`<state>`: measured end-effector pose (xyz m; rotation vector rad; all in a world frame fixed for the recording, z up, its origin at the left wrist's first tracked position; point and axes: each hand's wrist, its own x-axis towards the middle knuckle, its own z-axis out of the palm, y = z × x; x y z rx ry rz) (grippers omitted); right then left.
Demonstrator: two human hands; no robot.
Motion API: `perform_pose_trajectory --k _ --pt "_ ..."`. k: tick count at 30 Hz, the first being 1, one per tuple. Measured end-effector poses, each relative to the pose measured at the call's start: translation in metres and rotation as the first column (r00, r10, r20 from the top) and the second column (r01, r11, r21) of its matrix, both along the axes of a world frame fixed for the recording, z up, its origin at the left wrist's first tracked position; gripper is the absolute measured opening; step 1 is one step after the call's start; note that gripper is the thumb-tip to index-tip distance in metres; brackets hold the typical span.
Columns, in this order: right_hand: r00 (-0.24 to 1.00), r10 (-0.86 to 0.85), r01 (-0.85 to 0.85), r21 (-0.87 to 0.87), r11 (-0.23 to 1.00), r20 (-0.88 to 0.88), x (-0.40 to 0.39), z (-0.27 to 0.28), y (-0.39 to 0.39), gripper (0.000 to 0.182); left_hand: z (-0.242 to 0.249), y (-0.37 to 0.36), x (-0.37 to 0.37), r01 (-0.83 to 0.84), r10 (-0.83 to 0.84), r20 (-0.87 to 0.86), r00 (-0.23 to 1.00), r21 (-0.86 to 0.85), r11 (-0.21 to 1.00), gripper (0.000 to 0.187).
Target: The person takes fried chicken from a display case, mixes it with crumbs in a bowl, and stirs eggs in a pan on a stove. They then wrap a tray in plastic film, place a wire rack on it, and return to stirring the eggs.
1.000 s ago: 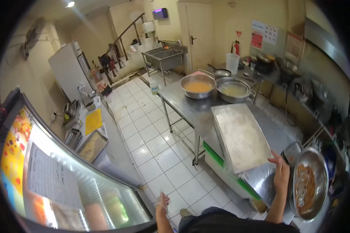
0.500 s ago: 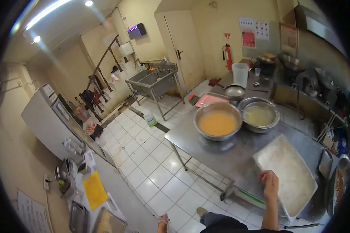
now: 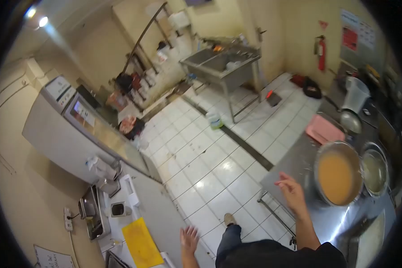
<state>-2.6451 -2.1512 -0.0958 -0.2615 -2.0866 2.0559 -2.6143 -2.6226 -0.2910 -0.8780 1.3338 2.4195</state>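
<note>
My left hand (image 3: pixel 189 240) hangs low near the counter on the left, its fingers apart and nothing in it. My right hand (image 3: pixel 291 193) is in the air by the near left edge of the steel table (image 3: pixel 295 167), fingers partly spread and empty. To its right stands a metal bowl of orange liquid (image 3: pixel 337 174). Another bowl with pale liquid (image 3: pixel 374 173) sits beside that one. Behind the bowls lies a pink tray (image 3: pixel 325 129). A yellow cutting board (image 3: pixel 141 243) rests on the left counter, near my left hand.
A steel sink (image 3: pixel 223 64) stands at the back, with a jug of green liquid (image 3: pixel 214 119) on the tiled floor before it. A tall fridge (image 3: pixel 58 125) is at the left. A clear container (image 3: pixel 356 94) stands at the table's far end.
The view has swung left, so the bowls appear farther right and the pale tray is mostly out of view. My right hand has left the pale tray's edge, and my left hand shows more fully.
</note>
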Motion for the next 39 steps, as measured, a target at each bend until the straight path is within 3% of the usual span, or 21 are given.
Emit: perform_pose_trajectory --k 1,2,3,6,8,11,16,17,19,21,22,23,25,27,28,31,33,34,35,36,39 --pt "0.997 -0.071 0.071 0.018 0.997 0.007 -0.025 -0.008 -0.004 0.011 0.015 0.015 -0.051 -0.159 0.166 0.015 0.986 0.392 0.906 0.074" --pt "0.992 -0.121 0.120 0.052 0.991 0.027 -0.046 -0.011 -0.005 0.010 0.025 0.035 -0.096 -0.037 0.203 -0.149 0.968 0.713 0.700 0.069" --pt "0.994 -0.064 0.060 0.058 0.997 0.084 -0.061 -0.010 -0.007 0.010 0.037 0.055 -0.142 -0.039 0.239 -0.131 0.962 0.802 0.595 0.066" --pt "0.956 -0.287 0.275 0.158 0.948 0.055 -0.093 0.006 0.005 0.019 0.084 0.130 -0.283 0.106 0.097 -0.191 0.977 0.826 0.554 0.068" --pt "0.838 -0.540 0.545 -0.059 0.837 0.075 -0.109 0.005 0.019 0.030 0.109 0.184 -0.364 0.202 -0.042 -0.213 0.976 0.822 0.532 0.069" --pt "0.672 -0.721 0.741 -0.149 0.655 0.169 -0.145 0.009 0.025 0.033 0.137 0.263 -0.456 0.356 -0.237 -0.275 0.932 0.822 0.446 0.071" --pt "0.699 -0.709 0.695 -0.323 0.643 0.094 -0.269 -0.045 0.042 0.014 0.161 0.366 -0.570 0.494 -0.362 -0.398 0.843 0.839 0.227 0.073" --pt "0.704 -0.699 0.690 -0.359 0.629 0.129 -0.303 -0.046 0.044 0.011 0.165 0.384 -0.591 0.498 -0.369 -0.399 0.840 0.836 0.229 0.073" --pt "0.830 -0.557 0.542 -0.201 0.816 -0.025 -0.369 -0.031 0.051 0.014 0.174 0.411 -0.628 0.501 -0.366 -0.386 0.847 0.811 0.303 0.073" --pt "0.962 -0.245 0.242 -0.043 0.969 -0.121 -0.425 -0.008 0.065 0.013 0.166 0.445 -0.680 0.557 -0.366 -0.440 0.820 0.760 0.335 0.069" --pt "0.984 -0.154 0.155 0.007 0.988 -0.087 -0.454 0.009 0.069 0.016 0.165 0.466 -0.701 0.505 -0.371 -0.366 0.854 0.410 0.759 0.066" --pt "0.997 -0.060 0.062 0.056 0.996 -0.041 -0.482 0.025 0.069 0.020 0.163 0.484 -0.719 0.318 -0.325 -0.304 0.896 -0.073 0.945 0.063" --pt "0.993 -0.108 0.113 0.139 0.984 -0.041 -0.534 0.031 0.072 0.028 0.161 0.519 -0.750 0.242 -0.265 -0.356 0.896 -0.107 0.964 0.053" --pt "0.968 -0.247 0.252 0.239 0.938 -0.054 -0.584 0.012 0.088 0.030 0.153 0.558 -0.783 0.195 -0.268 -0.607 0.748 -0.184 0.963 0.049" --pt "0.960 -0.279 0.277 0.224 0.935 -0.022 -0.604 0.011 0.103 0.030 0.139 0.574 -0.805 0.167 -0.333 -0.625 0.706 -0.311 0.936 0.048" --pt "0.917 -0.398 0.396 0.149 0.906 -0.017 -0.670 -0.015 0.149 0.030 0.152 0.631 -0.847 0.194 -0.371 -0.594 0.714 -0.340 0.920 0.051" --pt "0.875 -0.385 0.428 -0.095 0.899 0.293 -0.702 -0.006 0.181 0.031 0.138 0.666 -0.874 0.249 -0.391 -0.586 0.709 -0.311 0.917 0.053" --pt "0.855 -0.411 0.456 -0.079 0.887 0.316 -0.717 -0.013 0.186 0.031 0.135 0.680 -0.881 0.275 -0.404 -0.607 0.685 -0.298 0.914 0.053" --pt "0.842 -0.508 0.523 -0.040 0.852 0.183 -0.740 -0.025 0.204 0.032 0.141 0.706 -0.895 0.301 -0.399 -0.646 0.650 -0.263 0.917 0.053" --pt "0.808 -0.588 0.588 0.006 0.809 0.034 -0.761 -0.036 0.229 0.033 0.147 0.729 -0.900 0.278 -0.508 -0.668 0.543 -0.429 0.860 0.052" --pt "0.736 -0.664 0.677 0.167 0.717 -0.132 -0.783 -0.042 0.305 0.032 0.172 0.799 -0.916 0.434 -0.478 -0.647 0.594 -0.243 0.867 0.052"
